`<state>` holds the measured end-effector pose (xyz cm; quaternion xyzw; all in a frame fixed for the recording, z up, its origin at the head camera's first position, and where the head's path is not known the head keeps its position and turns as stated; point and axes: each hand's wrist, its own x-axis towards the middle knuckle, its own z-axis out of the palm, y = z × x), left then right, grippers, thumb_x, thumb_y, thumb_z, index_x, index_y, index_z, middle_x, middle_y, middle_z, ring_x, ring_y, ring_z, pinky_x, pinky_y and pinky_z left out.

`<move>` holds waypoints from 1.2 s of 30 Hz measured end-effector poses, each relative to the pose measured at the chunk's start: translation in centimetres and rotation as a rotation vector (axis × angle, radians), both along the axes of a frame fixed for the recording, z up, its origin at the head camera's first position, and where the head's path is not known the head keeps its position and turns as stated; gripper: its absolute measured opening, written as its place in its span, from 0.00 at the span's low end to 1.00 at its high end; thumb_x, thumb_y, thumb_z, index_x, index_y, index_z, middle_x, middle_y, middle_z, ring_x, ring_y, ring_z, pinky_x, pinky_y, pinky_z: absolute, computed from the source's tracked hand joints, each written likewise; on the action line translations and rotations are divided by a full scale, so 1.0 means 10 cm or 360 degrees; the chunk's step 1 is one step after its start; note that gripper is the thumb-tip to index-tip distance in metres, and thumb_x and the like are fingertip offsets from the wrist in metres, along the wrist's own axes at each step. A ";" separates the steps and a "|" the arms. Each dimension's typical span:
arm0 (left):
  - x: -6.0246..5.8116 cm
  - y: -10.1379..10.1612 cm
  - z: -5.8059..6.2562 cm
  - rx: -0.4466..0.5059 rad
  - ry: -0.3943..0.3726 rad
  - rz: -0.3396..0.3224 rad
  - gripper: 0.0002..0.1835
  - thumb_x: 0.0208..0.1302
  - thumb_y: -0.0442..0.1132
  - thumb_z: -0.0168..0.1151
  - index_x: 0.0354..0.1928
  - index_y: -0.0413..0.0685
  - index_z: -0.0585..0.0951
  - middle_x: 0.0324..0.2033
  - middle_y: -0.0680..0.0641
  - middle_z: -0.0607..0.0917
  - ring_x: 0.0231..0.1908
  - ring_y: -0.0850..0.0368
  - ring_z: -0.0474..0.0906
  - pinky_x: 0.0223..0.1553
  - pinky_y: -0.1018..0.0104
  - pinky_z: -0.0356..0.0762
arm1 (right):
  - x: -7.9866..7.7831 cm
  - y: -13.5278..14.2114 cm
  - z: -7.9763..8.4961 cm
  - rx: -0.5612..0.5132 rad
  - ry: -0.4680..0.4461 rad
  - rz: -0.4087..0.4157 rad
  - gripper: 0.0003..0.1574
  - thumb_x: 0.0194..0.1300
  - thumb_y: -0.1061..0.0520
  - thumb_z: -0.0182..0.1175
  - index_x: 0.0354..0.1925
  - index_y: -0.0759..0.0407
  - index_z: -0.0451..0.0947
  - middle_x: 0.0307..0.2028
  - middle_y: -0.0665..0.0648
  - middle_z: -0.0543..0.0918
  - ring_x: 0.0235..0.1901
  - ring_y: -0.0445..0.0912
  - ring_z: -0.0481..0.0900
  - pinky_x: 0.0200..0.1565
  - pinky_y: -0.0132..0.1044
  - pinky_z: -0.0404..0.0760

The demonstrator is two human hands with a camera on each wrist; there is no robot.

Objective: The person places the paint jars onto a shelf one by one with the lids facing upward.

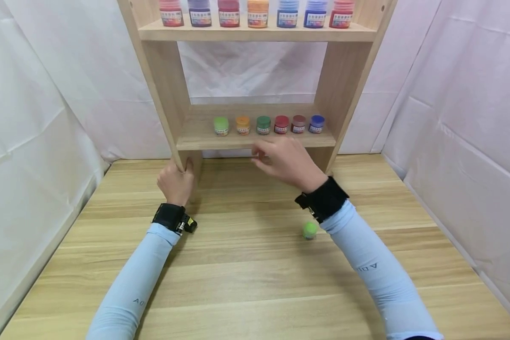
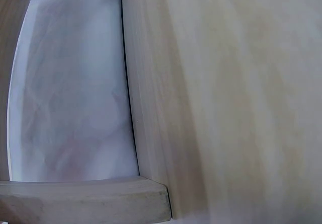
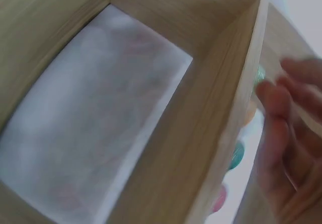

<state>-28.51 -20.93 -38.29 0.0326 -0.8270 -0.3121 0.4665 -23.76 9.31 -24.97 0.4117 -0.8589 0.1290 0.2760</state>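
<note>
My left hand [image 1: 177,183] grips the lower front edge of the left side panel [image 1: 157,89] of a wooden shelf unit, its thumb on the inner face. My right hand [image 1: 286,160] is in front of the lower shelf board [image 1: 255,141], fingers loosely bent, with nothing seen between them. Behind it on that board stands a row of small paint jars: light green [image 1: 221,126], orange [image 1: 243,125], dark green [image 1: 263,125], red [image 1: 282,124], brownish red [image 1: 299,124] and blue [image 1: 317,124]. The left wrist view shows only shelf wood and white cloth, without the hand.
Another light green jar [image 1: 310,230] stands on the wood-grain table [image 1: 238,283], beside the right forearm. Larger paint jars, such as an orange one [image 1: 258,14], line the upper shelf board [image 1: 255,34]. White cloth [image 1: 471,94] hangs around the table.
</note>
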 end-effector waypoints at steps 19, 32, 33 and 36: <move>0.01 0.00 0.01 -0.0013 -0.0018 -0.0015 0.17 0.69 0.46 0.65 0.28 0.40 0.77 0.19 0.37 0.81 0.19 0.40 0.71 0.22 0.49 0.62 | -0.03 0.81 -0.81 0.0347 -0.1213 -0.0186 0.19 0.63 0.43 0.73 0.46 0.52 0.86 0.36 0.48 0.89 0.33 0.40 0.82 0.36 0.37 0.80; 0.00 -0.02 0.02 -0.0022 -0.0023 -0.0027 0.18 0.70 0.47 0.64 0.30 0.39 0.78 0.20 0.36 0.84 0.19 0.41 0.71 0.22 0.51 0.61 | 0.00 1.11 -0.80 0.0409 -0.1919 0.0014 0.23 0.54 0.58 0.78 0.48 0.60 0.85 0.40 0.59 0.88 0.42 0.45 0.82 0.40 0.35 0.79; 0.00 -0.02 0.02 -0.0021 -0.0024 -0.0026 0.18 0.70 0.47 0.64 0.30 0.39 0.78 0.20 0.36 0.84 0.19 0.41 0.72 0.22 0.51 0.61 | 0.01 1.10 -0.80 0.0425 -0.1955 0.0000 0.23 0.54 0.58 0.79 0.48 0.60 0.85 0.41 0.59 0.87 0.42 0.45 0.81 0.40 0.34 0.78; 0.00 -0.02 0.00 -0.0023 -0.0021 -0.0020 0.17 0.70 0.47 0.64 0.31 0.39 0.79 0.22 0.35 0.85 0.19 0.40 0.72 0.22 0.53 0.60 | 0.02 1.07 -0.84 0.0453 -0.2025 -0.0024 0.21 0.52 0.60 0.79 0.45 0.60 0.86 0.41 0.57 0.86 0.41 0.44 0.78 0.38 0.33 0.76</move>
